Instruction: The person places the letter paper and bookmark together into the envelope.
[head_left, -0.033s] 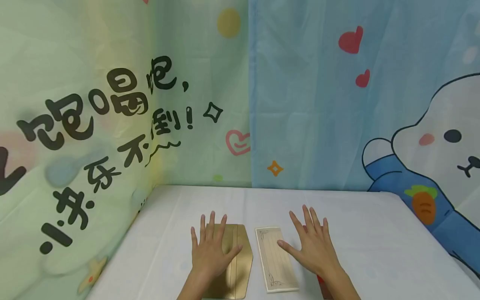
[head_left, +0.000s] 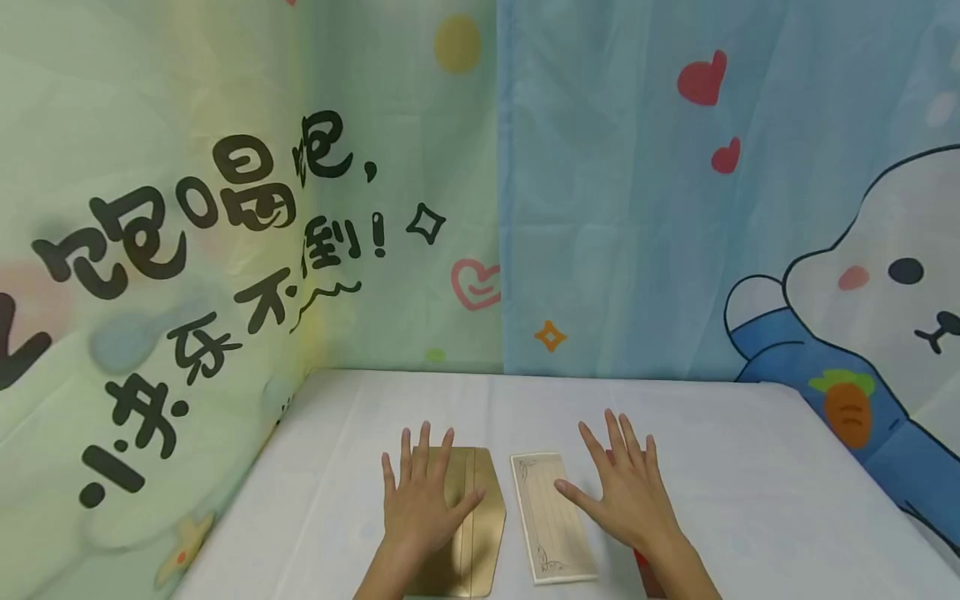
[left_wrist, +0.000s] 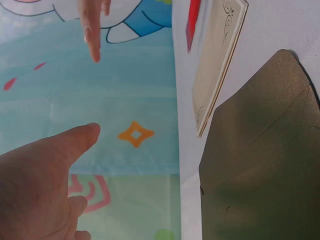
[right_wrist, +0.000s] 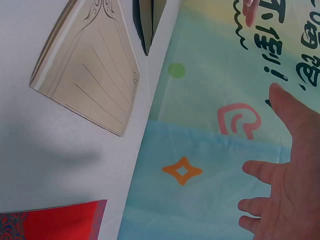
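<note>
My left hand (head_left: pixel 423 504) is held over a gold, angled-corner cover (head_left: pixel 483 533), which has fold lines down its middle. Its fingers are spread and straight, with nothing in them. The right hand (head_left: pixel 633 496), also spread and holding nothing, is above a red strip-like piece (right_wrist: pixel 60 221) with a patterned blue end. Most of that red piece is hidden by the hand in the head view. Between the hands lies a stack of cream lined notepaper (head_left: pixel 551 517) with scroll ornaments at its corners. In both wrist views the hands show raised off the tabletop.
A white cloth covers the table (head_left: pixel 360 417). Printed curtains hang behind and to the left: a blue one (head_left: pixel 600 208) with hearts and a cartoon bear, and a green one (head_left: pixel 405 333) with black lettering.
</note>
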